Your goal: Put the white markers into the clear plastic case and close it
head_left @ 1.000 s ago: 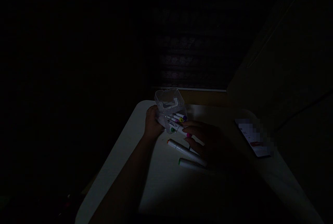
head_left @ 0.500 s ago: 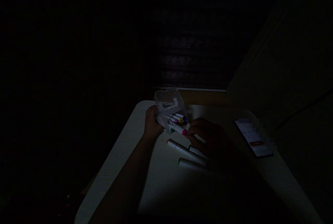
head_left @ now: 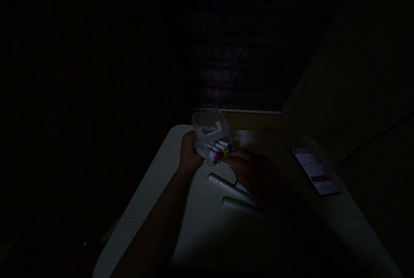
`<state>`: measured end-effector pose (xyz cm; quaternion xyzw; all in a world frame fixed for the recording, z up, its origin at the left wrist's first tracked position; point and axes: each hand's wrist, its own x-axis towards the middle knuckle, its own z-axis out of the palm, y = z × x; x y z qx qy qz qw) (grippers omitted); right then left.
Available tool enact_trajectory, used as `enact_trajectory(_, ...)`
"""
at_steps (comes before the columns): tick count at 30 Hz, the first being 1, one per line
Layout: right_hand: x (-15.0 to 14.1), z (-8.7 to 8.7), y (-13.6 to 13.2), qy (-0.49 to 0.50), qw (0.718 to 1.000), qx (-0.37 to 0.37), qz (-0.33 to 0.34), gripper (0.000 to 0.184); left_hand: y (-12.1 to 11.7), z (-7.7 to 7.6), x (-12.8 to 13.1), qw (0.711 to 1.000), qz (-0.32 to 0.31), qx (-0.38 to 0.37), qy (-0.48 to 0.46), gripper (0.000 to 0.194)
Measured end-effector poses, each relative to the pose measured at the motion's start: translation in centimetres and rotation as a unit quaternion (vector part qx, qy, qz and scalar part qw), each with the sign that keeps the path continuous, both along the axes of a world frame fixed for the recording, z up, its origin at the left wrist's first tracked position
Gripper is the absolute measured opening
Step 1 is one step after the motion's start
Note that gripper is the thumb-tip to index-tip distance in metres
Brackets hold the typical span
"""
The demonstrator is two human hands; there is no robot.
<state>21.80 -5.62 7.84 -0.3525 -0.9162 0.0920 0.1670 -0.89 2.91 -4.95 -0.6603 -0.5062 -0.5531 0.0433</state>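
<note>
My left hand (head_left: 189,151) is wrapped round a clear plastic case (head_left: 210,132) that lies tilted on its side, its lid raised and its mouth towards the right. Several white markers with coloured ends are inside, among them a pink-ended marker (head_left: 216,156), a yellow one (head_left: 224,149) and a purple one (head_left: 229,146). At the mouth, the fingertips of my right hand (head_left: 247,168) touch or nearly touch the marker ends, with the thumb lower and apart. Below that hand lie an orange-ended marker (head_left: 229,186) and a green-ended marker (head_left: 237,202). Another marker is partly hidden by the hand.
Everything stands on a pale table (head_left: 155,192) with rounded far corners. On its right side lies a lit phone (head_left: 318,176). A wall rises behind the far edge. The room is very dark, and my right forearm is mostly lost in shadow.
The pink-ended marker has slid left, deeper into the case, pushed by my right hand, whose fingers followed it to the mouth. My left hand and the case have stayed put.
</note>
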Motion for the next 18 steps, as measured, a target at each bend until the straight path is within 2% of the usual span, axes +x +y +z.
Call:
enact_trajectory(6,-0.2,-0.8,0.1,-0.043,0.999,-0.024,-0.002,0.049,-0.1,-0.1,0.1,1.0,0.005,-0.023,-0.011,0.049)
enact_trajectory(11,-1.0,-1.7,0.3,-0.068,0.996,-0.046,-0.037,0.053,0.1,-0.3,0.0,1.0,0.003,-0.017,-0.014,0.052)
enact_trajectory(18,-0.8,-0.9,0.4,-0.078,0.994,-0.06,-0.047,0.044,0.1,-0.3,0.0,1.0,0.003,-0.011,-0.007,0.05)
